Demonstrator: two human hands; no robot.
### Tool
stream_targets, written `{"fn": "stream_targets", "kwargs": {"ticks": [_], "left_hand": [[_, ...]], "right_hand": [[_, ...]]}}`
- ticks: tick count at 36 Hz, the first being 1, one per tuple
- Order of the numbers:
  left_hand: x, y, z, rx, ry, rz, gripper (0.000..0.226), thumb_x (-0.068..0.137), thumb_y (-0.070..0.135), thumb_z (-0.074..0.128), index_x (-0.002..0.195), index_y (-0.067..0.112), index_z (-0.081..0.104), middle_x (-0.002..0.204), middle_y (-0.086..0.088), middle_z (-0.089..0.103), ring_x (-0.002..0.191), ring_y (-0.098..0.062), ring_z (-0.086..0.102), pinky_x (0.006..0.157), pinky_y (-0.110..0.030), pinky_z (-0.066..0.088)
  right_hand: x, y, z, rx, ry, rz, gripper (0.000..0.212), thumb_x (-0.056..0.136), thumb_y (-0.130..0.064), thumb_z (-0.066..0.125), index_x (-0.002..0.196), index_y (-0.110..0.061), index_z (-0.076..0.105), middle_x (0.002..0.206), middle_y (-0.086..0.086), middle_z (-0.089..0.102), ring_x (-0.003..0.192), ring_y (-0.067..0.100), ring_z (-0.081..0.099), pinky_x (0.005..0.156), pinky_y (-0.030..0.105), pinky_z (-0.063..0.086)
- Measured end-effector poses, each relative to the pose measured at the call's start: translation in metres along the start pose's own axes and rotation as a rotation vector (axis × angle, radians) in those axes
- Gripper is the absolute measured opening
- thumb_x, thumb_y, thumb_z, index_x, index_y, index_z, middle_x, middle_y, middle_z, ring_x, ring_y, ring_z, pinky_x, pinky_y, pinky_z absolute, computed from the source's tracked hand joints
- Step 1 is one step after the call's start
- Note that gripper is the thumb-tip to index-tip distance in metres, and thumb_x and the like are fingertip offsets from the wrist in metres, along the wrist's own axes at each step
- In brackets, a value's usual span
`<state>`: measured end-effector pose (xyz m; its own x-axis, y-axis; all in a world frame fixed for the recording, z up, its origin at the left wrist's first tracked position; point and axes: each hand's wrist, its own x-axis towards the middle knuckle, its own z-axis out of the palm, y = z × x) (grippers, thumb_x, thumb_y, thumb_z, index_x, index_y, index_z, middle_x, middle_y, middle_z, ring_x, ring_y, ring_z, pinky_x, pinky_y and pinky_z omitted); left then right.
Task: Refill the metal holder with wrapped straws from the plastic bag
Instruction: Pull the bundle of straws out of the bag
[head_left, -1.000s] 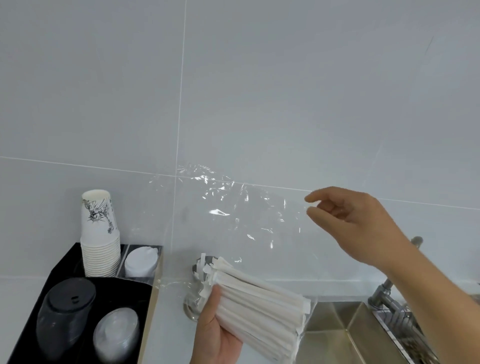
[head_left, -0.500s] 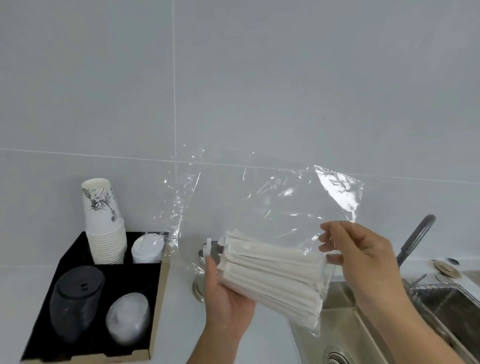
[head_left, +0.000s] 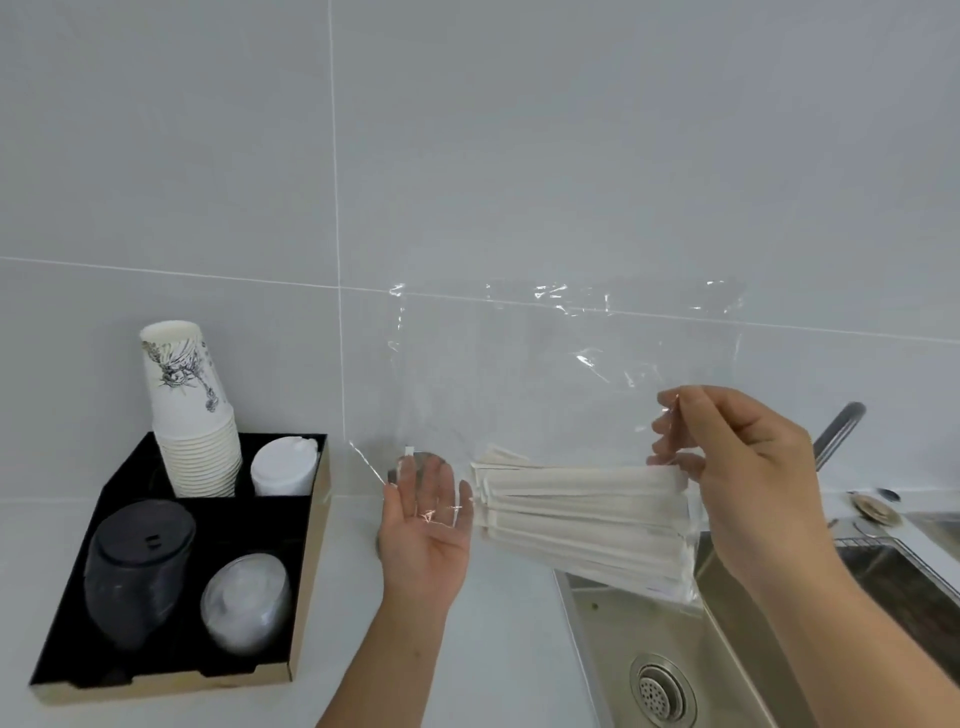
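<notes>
While the stainless sink (head_left: 649, 623) fills the lower right of the frame, the person's left hand (head_left: 427, 525) sits at lower centre, palm up, fingers straight and spread, seen through the clear plastic bag (head_left: 566, 374). To its right, the right hand (head_left: 737, 467) pinches the bag's right side together with the ends of the wrapped straws (head_left: 582, 514), which lie roughly level inside the bag above the white surface (head_left: 498, 649). Just behind the left hand's fingers, the metal holder (head_left: 422, 459) is mostly hidden. At lower left a black tray (head_left: 306, 561) holds dark lids (head_left: 139, 566), clear lids (head_left: 244, 603), white lids (head_left: 284, 466) and stacked paper cups (head_left: 189, 410). Farther right, a faucet handle (head_left: 837, 434) rises against the tiled wall (head_left: 519, 156).
</notes>
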<state>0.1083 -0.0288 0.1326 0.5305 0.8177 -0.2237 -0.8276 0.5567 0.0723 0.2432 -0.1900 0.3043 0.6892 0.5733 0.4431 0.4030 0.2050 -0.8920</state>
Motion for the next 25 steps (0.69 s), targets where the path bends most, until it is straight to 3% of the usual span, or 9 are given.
{"fn": "stream_targets", "kwargs": {"ticks": [5,8,12,21,25], "left_hand": [[0.019,-0.001,-0.011,-0.003,0.018,-0.018,0.043,0.1,0.048,0.037,0.105,0.022,0.07,0.106,0.004,0.073,0.099,-0.012,0.067,0.047,-0.019,0.055],[0.03,0.001,-0.013,0.036,0.007,0.019,0.043,0.1,0.046,0.04,0.097,0.02,0.074,0.098,0.004,0.074,0.086,-0.011,0.072,0.063,-0.029,0.059],[0.04,0.001,-0.016,0.055,0.022,0.031,0.045,0.099,0.047,0.041,0.088,0.019,0.075,0.09,0.005,0.075,0.079,-0.01,0.073,0.068,-0.033,0.059],[0.058,-0.004,-0.028,-0.021,0.035,0.004,0.049,0.1,0.05,0.036,0.092,0.017,0.071,0.088,0.001,0.075,0.078,-0.012,0.074,0.066,-0.034,0.06],[0.058,-0.016,-0.026,-0.096,0.04,-0.038,0.054,0.093,0.057,0.044,0.11,0.014,0.071,0.101,-0.007,0.076,0.09,-0.02,0.074,0.07,-0.039,0.06]], "right_hand": [[0.005,-0.008,0.002,-0.113,-0.004,-0.079,0.022,0.092,-0.022,0.058,0.082,-0.027,0.076,0.071,0.0,0.07,0.059,0.012,0.063,0.057,0.021,0.055],[0.008,-0.007,0.0,-0.16,0.032,-0.107,0.019,0.088,-0.029,0.059,0.08,-0.03,0.076,0.066,-0.003,0.069,0.053,0.008,0.06,0.051,0.016,0.05],[0.009,-0.002,0.001,-0.208,0.088,-0.127,0.018,0.083,-0.038,0.056,0.08,-0.034,0.074,0.055,-0.009,0.061,0.047,0.004,0.053,0.046,0.014,0.044],[0.022,0.007,0.004,-0.259,0.117,-0.139,0.021,0.091,-0.027,0.055,0.082,-0.033,0.073,0.049,-0.01,0.054,0.047,0.006,0.046,0.046,0.018,0.04],[0.028,0.006,0.013,-0.242,0.104,-0.157,0.022,0.09,-0.026,0.054,0.08,-0.031,0.073,0.053,0.007,0.052,0.047,0.01,0.045,0.043,0.017,0.039]]}}
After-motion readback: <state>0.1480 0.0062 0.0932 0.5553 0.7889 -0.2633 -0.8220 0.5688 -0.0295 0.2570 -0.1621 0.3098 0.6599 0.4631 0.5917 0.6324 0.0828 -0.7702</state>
